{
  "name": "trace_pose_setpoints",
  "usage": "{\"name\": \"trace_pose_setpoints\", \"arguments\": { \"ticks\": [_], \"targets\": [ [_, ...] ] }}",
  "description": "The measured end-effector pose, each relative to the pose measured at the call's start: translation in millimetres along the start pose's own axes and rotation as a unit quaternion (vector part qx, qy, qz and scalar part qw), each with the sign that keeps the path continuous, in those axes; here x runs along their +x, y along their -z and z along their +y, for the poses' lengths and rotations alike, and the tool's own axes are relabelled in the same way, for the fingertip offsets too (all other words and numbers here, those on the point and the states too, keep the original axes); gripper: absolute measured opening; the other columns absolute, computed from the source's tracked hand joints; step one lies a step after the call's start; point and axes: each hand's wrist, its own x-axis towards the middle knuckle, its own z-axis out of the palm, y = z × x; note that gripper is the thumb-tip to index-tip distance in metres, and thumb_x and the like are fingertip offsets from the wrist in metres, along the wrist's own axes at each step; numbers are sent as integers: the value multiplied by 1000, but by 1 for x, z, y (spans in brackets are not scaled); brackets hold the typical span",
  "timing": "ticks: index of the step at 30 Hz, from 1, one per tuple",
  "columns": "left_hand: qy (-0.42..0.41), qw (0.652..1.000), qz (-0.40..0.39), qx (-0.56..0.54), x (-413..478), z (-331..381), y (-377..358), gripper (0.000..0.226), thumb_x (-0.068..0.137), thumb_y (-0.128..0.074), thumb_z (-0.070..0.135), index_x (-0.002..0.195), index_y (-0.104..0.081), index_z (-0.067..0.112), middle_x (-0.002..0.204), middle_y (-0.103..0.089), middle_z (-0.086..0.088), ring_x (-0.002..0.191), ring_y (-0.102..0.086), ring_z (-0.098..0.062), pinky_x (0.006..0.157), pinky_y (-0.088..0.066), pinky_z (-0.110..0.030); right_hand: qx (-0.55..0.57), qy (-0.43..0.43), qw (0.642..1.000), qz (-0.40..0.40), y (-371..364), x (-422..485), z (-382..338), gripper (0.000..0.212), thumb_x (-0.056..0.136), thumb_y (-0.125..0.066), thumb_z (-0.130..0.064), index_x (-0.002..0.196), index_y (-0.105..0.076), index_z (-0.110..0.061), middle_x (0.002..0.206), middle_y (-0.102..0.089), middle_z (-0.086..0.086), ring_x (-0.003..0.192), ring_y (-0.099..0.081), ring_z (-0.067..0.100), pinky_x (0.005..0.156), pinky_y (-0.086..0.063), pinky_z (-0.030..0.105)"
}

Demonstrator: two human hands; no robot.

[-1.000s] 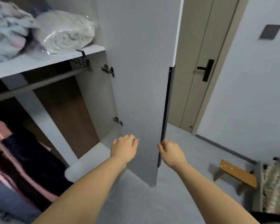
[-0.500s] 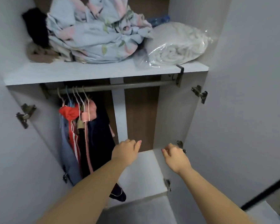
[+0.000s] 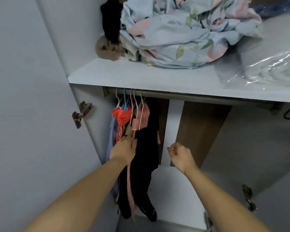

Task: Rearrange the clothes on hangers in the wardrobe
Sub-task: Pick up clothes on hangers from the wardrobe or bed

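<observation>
Clothes hang bunched at the 9 o'clock end of the rail, beneath the shelf edge. Since half a second ago my left hand has reached them, fingers curled into the fabric. My right hand, curled on nothing, is at their 3 o'clock. Rail rightward stands free.

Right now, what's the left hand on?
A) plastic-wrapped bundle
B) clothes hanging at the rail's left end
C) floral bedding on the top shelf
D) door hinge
B: the left hand reaches into the hanging clothes below the rail, fingers against the fabric; the right hand is curled in mid-air, holding nothing.
</observation>
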Motion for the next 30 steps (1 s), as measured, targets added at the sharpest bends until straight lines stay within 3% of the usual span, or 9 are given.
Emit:
{"name": "trace_pose_setpoints", "arguments": {
  "ticks": [5, 8, 10, 12, 16, 21, 25, 28, 30],
  "targets": [
    [13, 999, -27, -15, 65, -12, 5, 29, 98, -40, 8, 117, -63, 5, 111, -67, -15, 104, -62, -30, 85, -45, -30, 217, -35, 974, -54, -32, 57, -51, 24, 96, -55, -21, 118, -60, -14, 111, -64, 1, 106, -58, 17, 99, -45, 30],
    [30, 998, -51, -33, 98, -16, 0, 24, 97, -40, 5, 96, -63, -1, 102, -68, -20, 91, -63, -30, 82, -50, -36, 282, -32, 955, -88, -50, 85, -72, 23, 98, -50, -14, 119, -58, -19, 111, -61, -5, 106, -56, 11, 106, -41, 33],
    [37, 996, -63, -50, 112, -13, -7, 26, 98, -39, 7, 88, -61, 0, 97, -67, -21, 89, -63, -31, 78, -49, -34, 290, -25, 950, -115, -60, 99, -79, 21, 98, -48, -11, 106, -60, -25, 100, -60, -12, 93, -56, 3, 100, -42, 30],
    [46, 994, -65, -71, 122, -11, -13, 30, 100, -39, 15, 97, -63, -2, 101, -67, -19, 95, -63, -33, 79, -48, -31, 290, -30, 949, -123, -68, 111, -82, 24, 99, -47, -13, 92, -60, -32, 91, -58, -16, 84, -53, -3, 90, -44, 26],
    [70, 989, -66, -116, 132, -8, -24, 34, 102, -37, 31, 110, -56, 4, 107, -66, -19, 97, -62, -31, 80, -46, -29, 297, -45, 948, -108, -76, 130, -79, 23, 100, -44, -18, 86, -59, -29, 85, -57, -8, 74, -51, 3, 72, -42, 20],
    [103, 986, -94, -93, 140, 8, -34, 43, 103, -29, 35, 115, -55, 4, 114, -64, -18, 103, -61, -32, 83, -46, -30, 303, -66, 946, -93, -79, 138, -81, 25, 103, -36, -24, 100, -61, -20, 101, -65, 7, 97, -61, 21, 92, -48, 34],
    [88, 984, -141, -56, 145, 27, -35, 37, 102, -30, 21, 109, -61, 1, 115, -64, -17, 109, -60, -30, 96, -47, -35, 324, -74, 940, -74, -69, 141, -76, 31, 103, -35, -21, 107, -63, -8, 98, -64, 7, 96, -58, 19, 83, -45, 23],
    [106, 990, -74, -58, 144, 36, -37, 27, 98, -36, 29, 101, -56, 12, 113, -64, -13, 111, -60, -30, 99, -45, -39, 339, -71, 936, -55, -58, 138, -76, 33, 102, -38, -30, 107, -66, -14, 100, -69, 4, 98, -64, 17, 92, -50, 26],
    [119, 988, -20, -99, 135, 45, -38, 33, 100, -33, 33, 107, -56, 10, 114, -64, -13, 112, -60, -31, 97, -43, -31, 352, -53, 933, -50, -48, 133, -79, 34, 102, -39, -33, 101, -68, -15, 89, -70, -1, 88, -65, 13, 81, -50, 22]
  ]
}}
